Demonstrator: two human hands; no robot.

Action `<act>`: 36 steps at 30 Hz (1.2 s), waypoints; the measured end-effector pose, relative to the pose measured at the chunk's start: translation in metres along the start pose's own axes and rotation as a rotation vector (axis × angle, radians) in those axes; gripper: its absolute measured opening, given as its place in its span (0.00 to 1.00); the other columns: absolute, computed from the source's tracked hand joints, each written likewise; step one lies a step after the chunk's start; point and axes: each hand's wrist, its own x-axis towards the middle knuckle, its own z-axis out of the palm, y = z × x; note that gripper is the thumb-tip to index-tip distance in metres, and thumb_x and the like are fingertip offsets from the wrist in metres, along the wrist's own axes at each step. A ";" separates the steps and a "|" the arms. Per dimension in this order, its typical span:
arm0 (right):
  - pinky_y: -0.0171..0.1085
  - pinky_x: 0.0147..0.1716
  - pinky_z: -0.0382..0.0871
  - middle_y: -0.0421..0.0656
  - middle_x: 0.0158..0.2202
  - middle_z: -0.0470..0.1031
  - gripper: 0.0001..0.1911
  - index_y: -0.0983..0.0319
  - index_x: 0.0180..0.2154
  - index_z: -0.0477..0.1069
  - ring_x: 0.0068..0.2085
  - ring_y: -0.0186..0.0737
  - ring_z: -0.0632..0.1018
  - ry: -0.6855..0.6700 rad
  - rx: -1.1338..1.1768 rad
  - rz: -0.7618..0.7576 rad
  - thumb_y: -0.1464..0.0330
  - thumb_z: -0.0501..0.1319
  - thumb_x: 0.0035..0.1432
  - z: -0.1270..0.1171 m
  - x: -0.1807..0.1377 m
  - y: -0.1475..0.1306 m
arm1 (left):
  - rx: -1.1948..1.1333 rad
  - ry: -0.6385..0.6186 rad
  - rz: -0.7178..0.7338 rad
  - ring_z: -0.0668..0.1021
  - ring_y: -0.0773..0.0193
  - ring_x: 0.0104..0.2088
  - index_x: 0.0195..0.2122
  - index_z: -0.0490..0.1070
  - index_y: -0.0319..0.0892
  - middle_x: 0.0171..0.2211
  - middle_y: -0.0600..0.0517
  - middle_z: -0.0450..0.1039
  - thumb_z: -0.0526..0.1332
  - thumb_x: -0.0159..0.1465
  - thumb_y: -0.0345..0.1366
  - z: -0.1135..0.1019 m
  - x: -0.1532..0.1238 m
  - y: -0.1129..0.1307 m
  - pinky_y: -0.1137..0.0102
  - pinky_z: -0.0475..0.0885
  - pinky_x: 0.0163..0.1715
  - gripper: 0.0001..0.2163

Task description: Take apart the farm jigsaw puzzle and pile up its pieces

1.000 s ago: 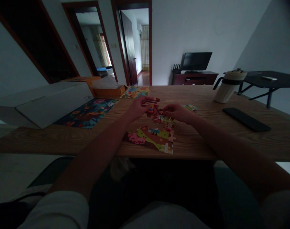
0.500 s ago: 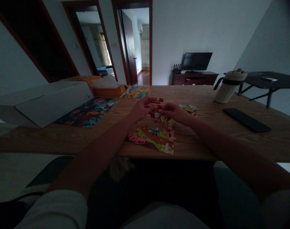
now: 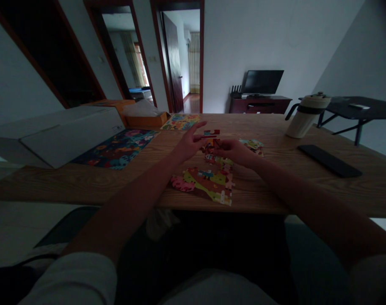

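The right hand pinches a red puzzle piece, which points toward the left hand, whose fingers are spread and empty; the piece's long axis is too dim to tell.

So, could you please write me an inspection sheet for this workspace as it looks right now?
Surface: wooden table, dimly lit.
Job's things: part-built jigsaw near the front edge; loose puzzle pieces behind it.
Hands: left hand over the pieces, fingers spread, a thin piece at its fingertips; right hand curled on a small red piece.
Clutter: white box, dark puzzle picture, orange box, second colourful picture, cream jug, flat black device.
Cables: nothing seen.
Surroundings: open doorways, a screen on a low cabinet, dark side table.
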 end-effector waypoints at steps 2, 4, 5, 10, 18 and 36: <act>0.45 0.50 0.74 0.44 0.46 0.81 0.12 0.58 0.45 0.80 0.47 0.45 0.80 0.028 -0.022 0.008 0.63 0.66 0.59 -0.001 0.001 0.002 | 0.034 0.017 -0.003 0.81 0.59 0.40 0.56 0.68 0.41 0.42 0.45 0.79 0.65 0.63 0.32 -0.001 0.000 0.000 0.66 0.75 0.39 0.20; 0.45 0.48 0.74 0.44 0.44 0.82 0.13 0.58 0.44 0.80 0.46 0.47 0.80 0.052 -0.060 0.020 0.61 0.66 0.59 -0.002 0.002 0.005 | 0.080 0.032 0.002 0.81 0.60 0.38 0.47 0.72 0.38 0.40 0.45 0.79 0.66 0.62 0.34 -0.003 0.000 0.000 0.67 0.75 0.38 0.13; 0.45 0.47 0.74 0.44 0.44 0.82 0.14 0.59 0.44 0.80 0.46 0.47 0.80 0.063 -0.079 0.023 0.60 0.66 0.58 -0.002 0.002 0.006 | 0.101 0.038 0.005 0.80 0.61 0.37 0.44 0.73 0.38 0.40 0.45 0.79 0.67 0.61 0.34 -0.003 0.001 -0.001 0.68 0.74 0.37 0.11; 0.45 0.44 0.74 0.44 0.42 0.82 0.19 0.59 0.45 0.81 0.43 0.48 0.80 0.079 -0.111 0.013 0.55 0.66 0.57 -0.005 0.002 0.010 | 0.163 0.057 0.028 0.79 0.63 0.36 0.40 0.75 0.37 0.38 0.47 0.78 0.68 0.59 0.38 -0.005 0.002 -0.001 0.67 0.73 0.37 0.11; 0.44 0.42 0.74 0.43 0.42 0.83 0.20 0.56 0.46 0.81 0.41 0.46 0.80 0.035 -0.196 -0.003 0.52 0.65 0.58 -0.007 0.000 0.006 | 0.190 0.013 0.021 0.77 0.64 0.34 0.41 0.76 0.36 0.35 0.48 0.78 0.66 0.60 0.40 -0.008 0.002 0.001 0.68 0.71 0.36 0.13; 0.38 0.32 0.67 0.43 0.32 0.80 0.20 0.61 0.38 0.81 0.32 0.40 0.75 0.086 -0.214 0.012 0.52 0.64 0.57 -0.008 0.001 0.008 | 0.126 0.016 0.007 0.76 0.66 0.31 0.38 0.74 0.38 0.32 0.50 0.76 0.67 0.60 0.37 -0.009 0.000 0.005 0.69 0.72 0.33 0.09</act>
